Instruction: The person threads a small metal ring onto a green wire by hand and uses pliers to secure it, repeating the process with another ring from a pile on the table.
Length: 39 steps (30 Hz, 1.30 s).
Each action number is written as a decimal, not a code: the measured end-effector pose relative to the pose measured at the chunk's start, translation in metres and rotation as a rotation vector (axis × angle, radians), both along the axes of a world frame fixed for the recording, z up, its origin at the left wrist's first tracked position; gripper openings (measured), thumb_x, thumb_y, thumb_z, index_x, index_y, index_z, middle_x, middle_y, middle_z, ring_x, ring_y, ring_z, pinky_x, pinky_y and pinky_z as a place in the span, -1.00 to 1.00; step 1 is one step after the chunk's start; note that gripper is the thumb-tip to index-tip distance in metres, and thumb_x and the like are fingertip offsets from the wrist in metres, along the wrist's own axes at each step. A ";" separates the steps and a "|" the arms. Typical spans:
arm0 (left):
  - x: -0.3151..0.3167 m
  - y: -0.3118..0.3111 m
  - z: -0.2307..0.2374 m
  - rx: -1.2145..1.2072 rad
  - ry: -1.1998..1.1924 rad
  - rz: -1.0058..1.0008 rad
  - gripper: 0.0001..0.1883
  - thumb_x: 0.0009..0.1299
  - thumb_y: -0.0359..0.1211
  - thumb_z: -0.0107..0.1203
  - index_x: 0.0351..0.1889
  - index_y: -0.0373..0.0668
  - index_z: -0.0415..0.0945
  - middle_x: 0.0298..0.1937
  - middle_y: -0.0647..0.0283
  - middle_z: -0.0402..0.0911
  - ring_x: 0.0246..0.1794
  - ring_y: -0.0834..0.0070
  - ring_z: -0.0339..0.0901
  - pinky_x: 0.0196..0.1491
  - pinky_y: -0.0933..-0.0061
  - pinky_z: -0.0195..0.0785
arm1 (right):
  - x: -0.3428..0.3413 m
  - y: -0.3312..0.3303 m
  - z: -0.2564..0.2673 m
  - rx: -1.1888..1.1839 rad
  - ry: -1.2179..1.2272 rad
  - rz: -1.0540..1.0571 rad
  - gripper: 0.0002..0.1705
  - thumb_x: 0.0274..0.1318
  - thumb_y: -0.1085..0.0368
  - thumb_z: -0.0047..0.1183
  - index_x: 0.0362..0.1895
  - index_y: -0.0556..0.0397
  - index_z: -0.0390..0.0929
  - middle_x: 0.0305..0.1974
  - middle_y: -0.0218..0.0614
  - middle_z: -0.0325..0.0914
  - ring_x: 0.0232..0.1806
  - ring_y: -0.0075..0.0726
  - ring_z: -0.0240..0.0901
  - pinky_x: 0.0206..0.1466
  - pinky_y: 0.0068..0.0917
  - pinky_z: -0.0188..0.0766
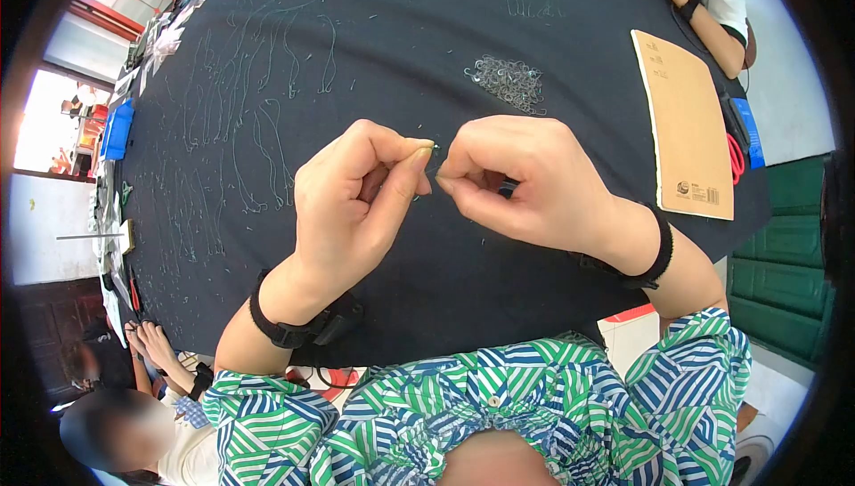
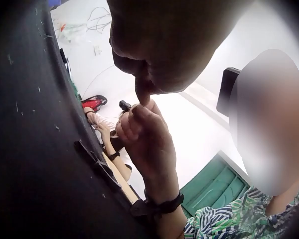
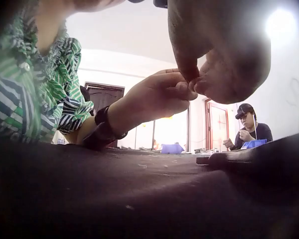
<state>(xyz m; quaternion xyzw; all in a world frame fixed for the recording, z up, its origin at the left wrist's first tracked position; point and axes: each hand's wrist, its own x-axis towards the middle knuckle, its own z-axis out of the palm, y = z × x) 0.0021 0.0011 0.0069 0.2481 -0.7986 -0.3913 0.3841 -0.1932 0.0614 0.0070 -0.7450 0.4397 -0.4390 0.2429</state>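
Tablecloth (image 1: 499, 308), black, near green door (image 1: 777, 286)

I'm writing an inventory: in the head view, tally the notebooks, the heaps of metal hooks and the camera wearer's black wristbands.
Notebook: 1
Heap of metal hooks: 1
Black wristbands: 2
Total: 4

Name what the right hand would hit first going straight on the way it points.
The right hand would likely meet the left hand, just ahead in the head view; depth is unclear.
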 end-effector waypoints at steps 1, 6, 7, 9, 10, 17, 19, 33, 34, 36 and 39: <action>-0.001 0.000 -0.002 0.006 0.010 -0.001 -0.95 0.34 -0.62 0.18 -0.30 -0.33 0.55 -0.44 0.26 0.59 -0.49 0.69 0.56 -0.50 0.67 0.33 | 0.000 0.000 -0.001 -0.090 0.031 0.003 -0.89 -0.04 0.42 0.17 -0.44 0.08 0.47 -0.49 -0.23 0.50 -0.46 -0.11 0.51 -0.41 -0.31 0.40; 0.000 -0.001 0.001 -0.101 -0.076 -0.033 -0.93 0.30 -0.61 0.21 -0.33 -0.29 0.57 -0.47 0.26 0.60 -0.49 0.60 0.56 -0.48 0.60 0.33 | -0.005 -0.001 0.007 -0.274 0.105 -0.068 -0.87 -0.06 0.45 0.21 -0.39 0.07 0.52 -0.43 -0.26 0.53 -0.40 -0.10 0.53 -0.38 -0.29 0.43; 0.000 -0.002 0.002 -0.124 -0.092 -0.034 -0.93 0.28 -0.60 0.22 -0.34 -0.28 0.57 -0.48 0.26 0.59 -0.50 0.58 0.56 -0.48 0.59 0.32 | -0.006 -0.002 0.007 -0.287 0.101 -0.083 -0.87 -0.06 0.47 0.21 -0.38 0.07 0.53 -0.43 -0.26 0.54 -0.40 -0.10 0.53 -0.38 -0.30 0.43; 0.000 -0.002 0.003 -0.157 -0.112 -0.037 -0.93 0.27 -0.58 0.25 -0.36 -0.27 0.57 -0.50 0.27 0.59 -0.51 0.56 0.55 -0.49 0.58 0.30 | -0.007 -0.003 0.006 -0.212 0.048 -0.088 -0.91 0.03 0.45 0.19 -0.35 0.10 0.54 -0.43 -0.26 0.54 -0.45 -0.23 0.52 -0.42 -0.42 0.40; 0.000 -0.002 0.003 -0.166 -0.115 -0.038 -0.93 0.27 -0.57 0.26 -0.37 -0.27 0.57 -0.51 0.28 0.59 -0.51 0.56 0.55 -0.49 0.57 0.29 | -0.007 -0.004 0.006 -0.149 0.007 -0.098 -0.92 0.06 0.44 0.19 -0.35 0.11 0.53 -0.45 -0.27 0.54 -0.47 -0.30 0.51 -0.43 -0.46 0.38; 0.001 -0.003 0.003 -0.190 -0.113 -0.014 -0.93 0.29 -0.57 0.26 -0.37 -0.28 0.57 -0.50 0.29 0.59 -0.52 0.60 0.54 -0.51 0.60 0.28 | -0.007 -0.006 0.003 0.338 -0.291 -0.049 -0.88 0.17 0.37 0.15 -0.35 0.16 0.51 -0.54 -0.42 0.53 -0.49 -0.68 0.40 -0.46 -0.57 0.28; 0.000 -0.001 0.003 -0.120 -0.069 -0.001 -0.94 0.31 -0.59 0.23 -0.35 -0.30 0.56 -0.47 0.27 0.59 -0.51 0.63 0.55 -0.50 0.64 0.30 | -0.008 -0.005 -0.002 0.289 -0.228 -0.029 -0.87 0.13 0.37 0.15 -0.37 0.15 0.50 -0.55 -0.37 0.52 -0.52 -0.60 0.42 -0.45 -0.54 0.30; 0.001 -0.001 0.004 -0.188 -0.118 -0.034 -0.93 0.26 -0.60 0.24 -0.36 -0.29 0.57 -0.49 0.26 0.60 -0.51 0.56 0.54 -0.49 0.57 0.30 | -0.007 -0.004 0.006 -0.300 0.088 -0.082 -0.89 -0.02 0.46 0.19 -0.36 0.07 0.53 -0.46 -0.27 0.50 -0.47 -0.20 0.47 -0.43 -0.38 0.38; 0.001 -0.002 0.003 -0.199 -0.116 -0.034 -0.92 0.25 -0.59 0.25 -0.37 -0.28 0.58 -0.50 0.27 0.60 -0.52 0.55 0.54 -0.50 0.57 0.30 | -0.008 -0.005 0.005 -0.284 0.069 -0.101 -0.90 0.01 0.46 0.18 -0.34 0.08 0.54 -0.45 -0.28 0.51 -0.49 -0.26 0.48 -0.44 -0.41 0.38; 0.000 -0.002 0.003 -0.221 -0.116 -0.035 -0.92 0.24 -0.58 0.27 -0.38 -0.27 0.58 -0.51 0.28 0.61 -0.53 0.55 0.52 -0.50 0.56 0.28 | -0.007 -0.005 0.003 -0.138 -0.046 -0.107 -0.92 0.08 0.44 0.17 -0.33 0.11 0.53 -0.47 -0.32 0.51 -0.52 -0.41 0.45 -0.45 -0.48 0.35; 0.001 -0.003 0.004 -0.254 -0.126 -0.030 -0.91 0.24 -0.57 0.28 -0.39 -0.27 0.58 -0.52 0.29 0.61 -0.54 0.56 0.51 -0.52 0.57 0.26 | -0.007 -0.007 -0.001 0.117 -0.198 -0.075 -0.90 0.14 0.39 0.16 -0.33 0.14 0.52 -0.52 -0.38 0.49 -0.53 -0.59 0.39 -0.45 -0.56 0.30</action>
